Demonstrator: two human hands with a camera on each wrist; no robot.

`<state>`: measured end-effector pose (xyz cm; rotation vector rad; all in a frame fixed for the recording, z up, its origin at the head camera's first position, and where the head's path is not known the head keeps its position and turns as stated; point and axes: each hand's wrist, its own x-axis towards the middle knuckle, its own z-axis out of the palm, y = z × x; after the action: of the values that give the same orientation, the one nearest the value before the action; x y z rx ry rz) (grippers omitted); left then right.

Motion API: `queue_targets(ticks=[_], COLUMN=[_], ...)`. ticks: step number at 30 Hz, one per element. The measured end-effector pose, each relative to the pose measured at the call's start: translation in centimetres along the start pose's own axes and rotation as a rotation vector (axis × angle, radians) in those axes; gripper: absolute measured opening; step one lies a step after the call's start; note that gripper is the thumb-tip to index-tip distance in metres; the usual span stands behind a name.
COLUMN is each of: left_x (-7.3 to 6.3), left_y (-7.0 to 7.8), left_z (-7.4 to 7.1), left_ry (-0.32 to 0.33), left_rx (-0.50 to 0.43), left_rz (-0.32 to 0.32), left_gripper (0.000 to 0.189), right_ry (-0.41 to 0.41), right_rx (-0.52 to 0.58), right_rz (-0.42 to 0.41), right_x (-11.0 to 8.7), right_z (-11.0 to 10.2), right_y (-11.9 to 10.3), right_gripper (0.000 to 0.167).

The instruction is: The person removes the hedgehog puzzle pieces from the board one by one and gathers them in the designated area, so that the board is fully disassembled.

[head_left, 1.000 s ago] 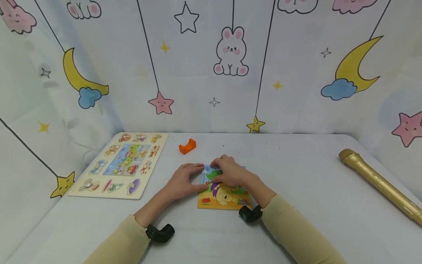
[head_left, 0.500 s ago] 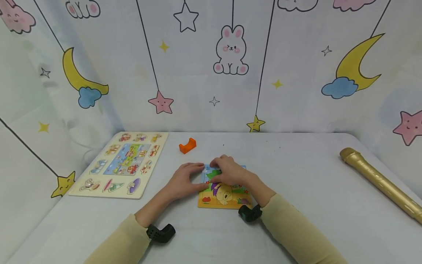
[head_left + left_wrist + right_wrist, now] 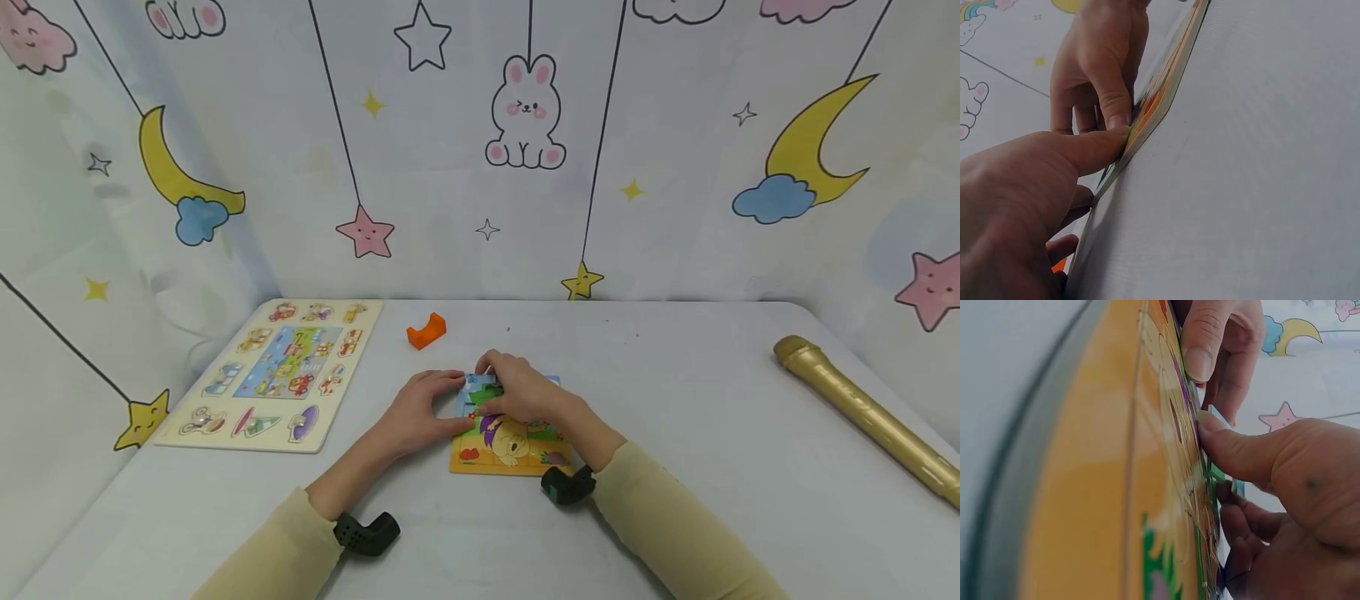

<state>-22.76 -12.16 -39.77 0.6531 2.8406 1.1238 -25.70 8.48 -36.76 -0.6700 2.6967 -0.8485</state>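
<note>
A jigsaw puzzle [image 3: 480,468] with an orange border and a cartoon animal lies flat on the white table. My left hand [image 3: 416,417] rests at its left side, thumb straight on the picture and the other fingers spread along the edge. Over the upper part, my right hand [image 3: 522,392] pinches a green and blue puzzle piece [image 3: 1215,470] between thumb and fingers. This piece stands slightly raised from the picture in the right wrist view. The right hand covers much of the puzzle's upper middle.
A cream peg puzzle board [image 3: 322,408] with several vehicle and toy pictures lies at the left. An orange curved block [image 3: 427,332] sits behind the puzzle. At the right lies a gold microphone-shaped stick [image 3: 862,417]. A printed cloth [image 3: 450,167] hangs behind the table.
The right hand's fingers have shifted slightly up, and the puzzle piece under them now looks a little lifted. The left hand stays in place.
</note>
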Motion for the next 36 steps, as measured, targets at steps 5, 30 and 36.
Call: queue_targets(ticks=[5,30,36], left_x=[0.0,0.0,0.0], left_y=[0.0,-0.3,-0.1], left_z=[-0.1,-0.1,0.0], left_ry=[-0.005,-0.003,-0.010], left_rx=[0.001,-0.017,-0.020], left_rz=[0.007,0.010,-0.007], left_gripper=[0.065,0.067,0.067], right_ry=[0.008,0.105,0.133], right_rx=[0.055,0.242,0.253], right_rz=[-0.035,-0.131,-0.104], right_x=[0.0,-0.8,-1.9], right_z=[0.0,-1.9,-3.7], right_y=[0.4,1.2,3.0], right_gripper=[0.044,0.017,0.016])
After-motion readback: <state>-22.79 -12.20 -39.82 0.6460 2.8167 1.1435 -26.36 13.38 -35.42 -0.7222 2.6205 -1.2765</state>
